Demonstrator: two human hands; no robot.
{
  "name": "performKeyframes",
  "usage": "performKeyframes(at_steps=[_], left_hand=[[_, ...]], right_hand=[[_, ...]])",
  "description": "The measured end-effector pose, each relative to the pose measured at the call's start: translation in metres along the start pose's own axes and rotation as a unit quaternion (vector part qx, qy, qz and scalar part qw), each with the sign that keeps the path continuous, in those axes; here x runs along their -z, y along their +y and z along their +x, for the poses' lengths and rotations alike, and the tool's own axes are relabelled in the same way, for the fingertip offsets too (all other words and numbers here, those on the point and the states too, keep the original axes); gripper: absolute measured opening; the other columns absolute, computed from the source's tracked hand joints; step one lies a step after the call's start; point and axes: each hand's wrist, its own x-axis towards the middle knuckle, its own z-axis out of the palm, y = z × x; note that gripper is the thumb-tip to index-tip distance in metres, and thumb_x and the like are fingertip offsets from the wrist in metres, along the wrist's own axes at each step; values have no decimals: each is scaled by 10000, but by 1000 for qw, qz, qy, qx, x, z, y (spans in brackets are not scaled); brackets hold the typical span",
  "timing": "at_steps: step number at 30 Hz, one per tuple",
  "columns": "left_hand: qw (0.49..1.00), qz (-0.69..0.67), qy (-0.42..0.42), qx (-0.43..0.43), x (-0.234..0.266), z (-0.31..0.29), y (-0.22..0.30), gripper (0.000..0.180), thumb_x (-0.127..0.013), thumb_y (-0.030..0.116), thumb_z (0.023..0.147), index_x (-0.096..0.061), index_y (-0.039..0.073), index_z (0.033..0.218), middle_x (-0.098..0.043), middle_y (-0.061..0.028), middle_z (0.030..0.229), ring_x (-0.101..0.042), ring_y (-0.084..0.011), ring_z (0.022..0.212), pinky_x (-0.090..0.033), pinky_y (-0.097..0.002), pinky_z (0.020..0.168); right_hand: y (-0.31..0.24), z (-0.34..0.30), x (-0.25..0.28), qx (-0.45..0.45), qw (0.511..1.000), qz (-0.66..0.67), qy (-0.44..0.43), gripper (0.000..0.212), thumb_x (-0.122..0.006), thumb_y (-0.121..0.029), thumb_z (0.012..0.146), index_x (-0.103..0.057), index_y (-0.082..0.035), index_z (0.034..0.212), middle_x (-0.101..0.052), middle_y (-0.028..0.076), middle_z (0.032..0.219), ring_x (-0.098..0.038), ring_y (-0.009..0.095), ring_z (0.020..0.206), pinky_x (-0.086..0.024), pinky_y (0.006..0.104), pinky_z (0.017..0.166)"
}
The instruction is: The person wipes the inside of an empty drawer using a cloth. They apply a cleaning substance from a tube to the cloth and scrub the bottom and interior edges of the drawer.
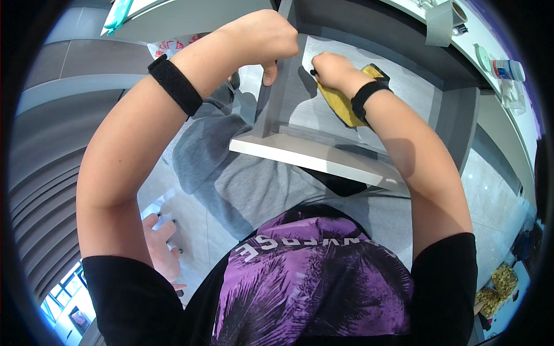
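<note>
Yellow cleaning cloth [346, 101] lies pressed against the grey shelf panel [323, 109] at upper centre, gripped by the right hand [332, 69]; the left hand [262, 37] clasps the panel's upright edge.

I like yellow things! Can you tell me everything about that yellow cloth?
The cloth is mustard yellow, soft and crumpled, like a thin wiping rag. It lies pressed flat against the grey panel inside the shelf, under the right hand, which covers its upper part. One corner pokes out past the hand; the lower end hangs beside the black wristband. Nothing else touches it.
</note>
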Motion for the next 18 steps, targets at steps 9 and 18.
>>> performKeyframes(at_steps=[9,18], left_hand=[[999,9,28,-28,-6,0,-3,382,-749,340,505,-563,57,682,-564,-86,544,-618,-252,589,-494,-336,562],[999,9,51,14,-4,-9,-1,415,-751,351,482,-565,57,707,-579,-118,581,-617,-253,581,-487,-334,535]], right_hand=[[-8,-2,5,3,1000,-8,-26,159,-532,-16,711,-637,-25,831,-628,200,913,-615,335,873,-502,396,738],[-7,-3,-9,12,1000,21,0,151,-596,-72,702,-621,12,826,-617,224,898,-599,383,835,-496,423,735]])
